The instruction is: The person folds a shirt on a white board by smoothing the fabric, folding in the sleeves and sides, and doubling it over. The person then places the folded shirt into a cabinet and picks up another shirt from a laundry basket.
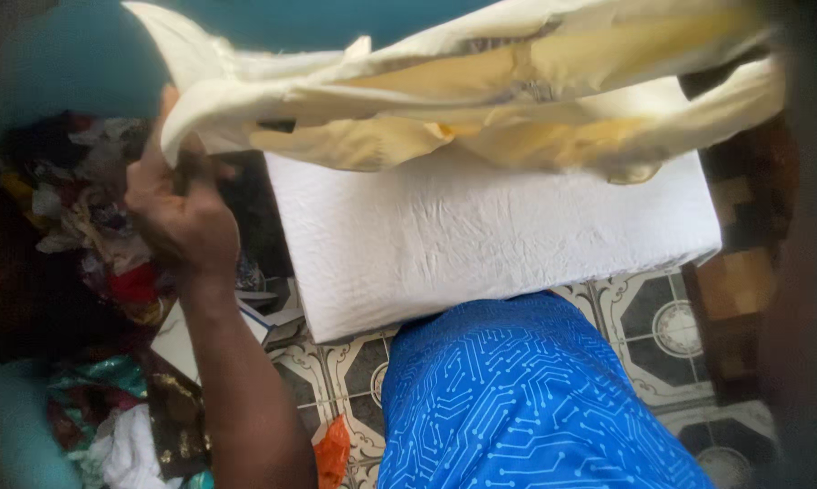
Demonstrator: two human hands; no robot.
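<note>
The left hand (177, 208) pinches one end of a cream cloth (481, 91), held up above the white-covered bench (481, 244); its long axis runs left to right, across the view.

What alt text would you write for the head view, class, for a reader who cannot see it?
The left hand grips a cream cloth and holds it above a white padded board. Below it lie a blue patterned garment and a tiled floor, with a heap of coloured fabric scraps at the left. The right hand is not in view.
</note>
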